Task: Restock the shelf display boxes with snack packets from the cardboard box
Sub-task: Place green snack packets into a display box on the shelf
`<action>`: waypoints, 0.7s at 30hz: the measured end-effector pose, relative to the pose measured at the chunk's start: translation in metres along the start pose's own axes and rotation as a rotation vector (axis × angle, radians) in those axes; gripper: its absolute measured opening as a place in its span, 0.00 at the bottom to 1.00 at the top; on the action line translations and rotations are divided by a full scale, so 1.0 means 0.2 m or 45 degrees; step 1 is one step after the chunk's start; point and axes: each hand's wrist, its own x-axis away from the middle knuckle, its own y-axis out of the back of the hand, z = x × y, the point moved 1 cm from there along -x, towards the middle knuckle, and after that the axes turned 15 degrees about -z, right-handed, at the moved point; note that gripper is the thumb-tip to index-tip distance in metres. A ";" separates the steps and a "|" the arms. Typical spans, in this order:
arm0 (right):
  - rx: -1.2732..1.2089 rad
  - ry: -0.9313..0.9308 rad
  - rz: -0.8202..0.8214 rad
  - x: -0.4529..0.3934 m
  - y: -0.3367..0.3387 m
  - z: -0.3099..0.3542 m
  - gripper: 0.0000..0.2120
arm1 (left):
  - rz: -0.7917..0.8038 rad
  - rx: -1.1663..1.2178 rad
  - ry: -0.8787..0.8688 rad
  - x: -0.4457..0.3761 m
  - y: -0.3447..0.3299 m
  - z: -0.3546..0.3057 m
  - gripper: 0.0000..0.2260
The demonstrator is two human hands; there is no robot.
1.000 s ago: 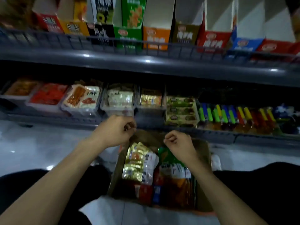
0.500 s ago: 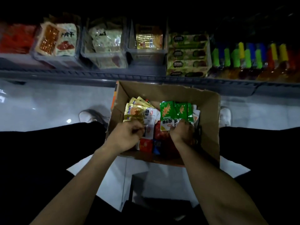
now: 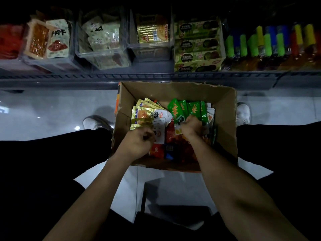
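The cardboard box [image 3: 224, 108] stands open-topped, packets crowding its middle, with bare wall room along its far and right sides. Beyond it the shelf rail [image 3: 156, 76] fronts tightly packed display boxes [image 3: 196, 47]; grey floor [image 3: 52, 110] lies open left.

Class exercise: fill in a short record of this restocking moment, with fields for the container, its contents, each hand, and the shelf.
container: open cardboard box on the floor below the shelf
contents: gold packets at left, green packets at right, red ones beneath
left hand: in the box, fingers curled at the gold and white packets
right hand: in the box, gripping the green packets
shelf: clear bins and a green display box holding snacks
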 end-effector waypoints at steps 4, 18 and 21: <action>-0.245 0.218 -0.088 0.03 0.18 0.01 0.04 | -0.050 0.061 0.100 -0.02 -0.01 -0.01 0.06; -0.346 0.566 0.771 0.13 0.52 0.19 0.11 | -0.215 -0.536 -0.323 -0.05 -0.05 -0.07 0.20; -0.575 0.321 0.587 0.08 0.46 0.19 0.06 | -0.217 -0.373 -0.128 -0.04 -0.03 -0.04 0.14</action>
